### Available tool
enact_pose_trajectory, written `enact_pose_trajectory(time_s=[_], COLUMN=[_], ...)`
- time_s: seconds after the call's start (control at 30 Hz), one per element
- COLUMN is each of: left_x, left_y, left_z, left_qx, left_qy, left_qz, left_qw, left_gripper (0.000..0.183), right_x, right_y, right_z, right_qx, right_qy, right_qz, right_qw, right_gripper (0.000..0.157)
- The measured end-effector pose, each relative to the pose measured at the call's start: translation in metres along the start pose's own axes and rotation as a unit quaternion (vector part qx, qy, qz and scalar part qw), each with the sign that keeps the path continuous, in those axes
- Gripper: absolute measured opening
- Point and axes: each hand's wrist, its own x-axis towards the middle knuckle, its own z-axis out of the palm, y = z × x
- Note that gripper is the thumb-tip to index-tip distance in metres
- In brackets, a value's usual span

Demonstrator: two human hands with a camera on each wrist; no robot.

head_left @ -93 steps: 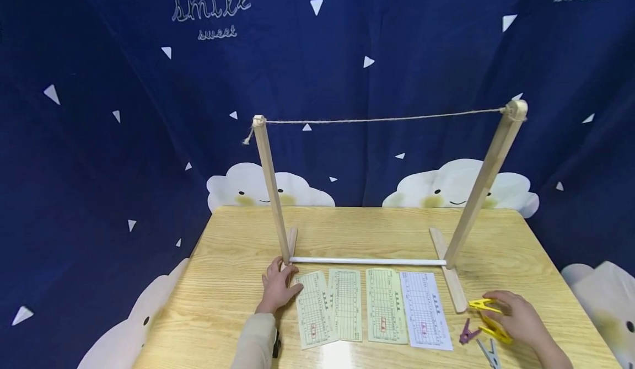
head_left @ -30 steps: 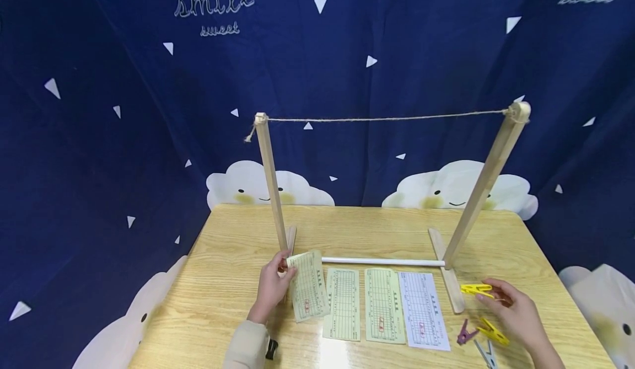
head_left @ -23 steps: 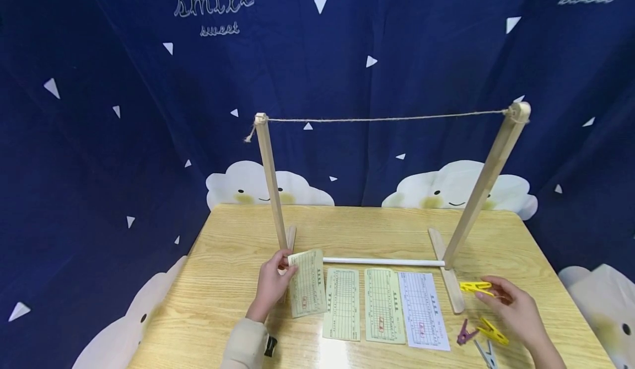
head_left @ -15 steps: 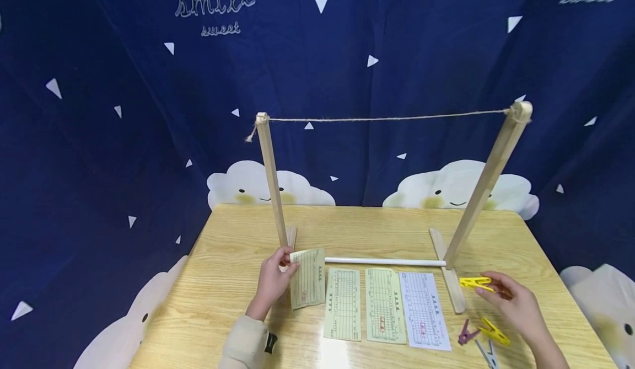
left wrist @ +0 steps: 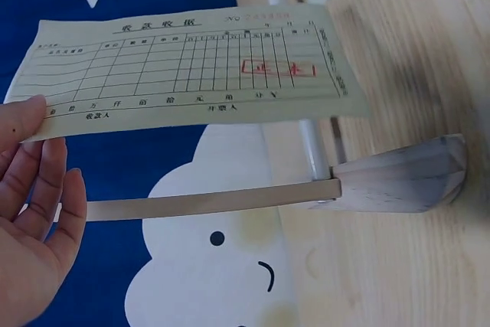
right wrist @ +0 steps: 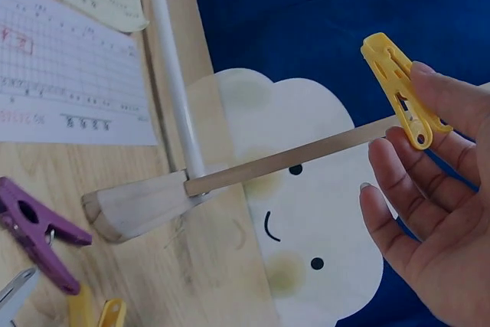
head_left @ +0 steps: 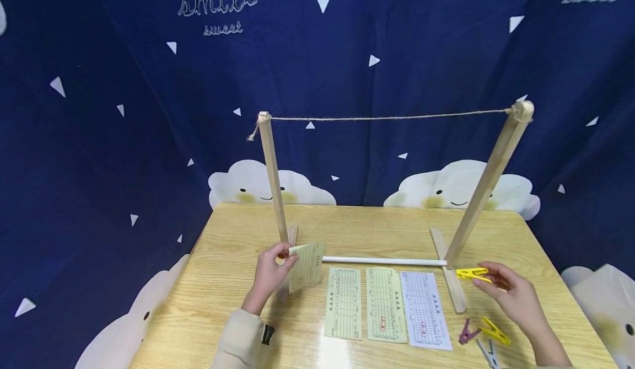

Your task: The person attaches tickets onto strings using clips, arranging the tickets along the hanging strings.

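My left hand (head_left: 270, 275) pinches a pale green receipt slip (head_left: 306, 267) by its edge, raised off the table beside the left post of a wooden frame. In the left wrist view the slip (left wrist: 184, 70) shows a printed grid and a red stamp, with thumb and fingers at its left end. My right hand (head_left: 513, 294) holds a yellow clothespin (head_left: 473, 273) between thumb and fingers, near the right post's foot. The right wrist view shows this clothespin (right wrist: 398, 89) pinched at its handle end, above the table.
Two pale green slips (head_left: 343, 303) and a white slip (head_left: 426, 310) lie in a row. Purple (head_left: 468, 331), yellow (head_left: 495, 331) and grey (head_left: 488, 352) clothespins lie at the front right. A string (head_left: 387, 118) spans the posts, with a white rod (head_left: 384, 260) low between them.
The left hand has picked up the leftmost slip from the table and lifted it, tilting it. The right hand has taken a yellow clothespin and raised it away from the others.
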Motion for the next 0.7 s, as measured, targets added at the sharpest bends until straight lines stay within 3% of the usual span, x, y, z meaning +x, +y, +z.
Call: enact_pose_trajectory(time_s=[0.43, 0.7], left_x=[0.012, 0.023], left_y=[0.008, 0.039], left_z=[-0.005, -0.016], left_qx=[-0.055, -0.052], left_qy=[0.015, 0.017], left_qz=[-0.022, -0.008], left_qw=[0.9981, 0.9985], left_gripper=[0.013, 0.009], right_x=[0.011, 0.021], right_y=[-0.011, -0.023], right_z=[0.003, 0.003], right_qx=[0.026, 0.020], right_qy=[0.021, 0.022], right_qz=[-0.060, -0.070], right_qw=[0.998, 0.997], right_gripper=[0.031, 0.032])
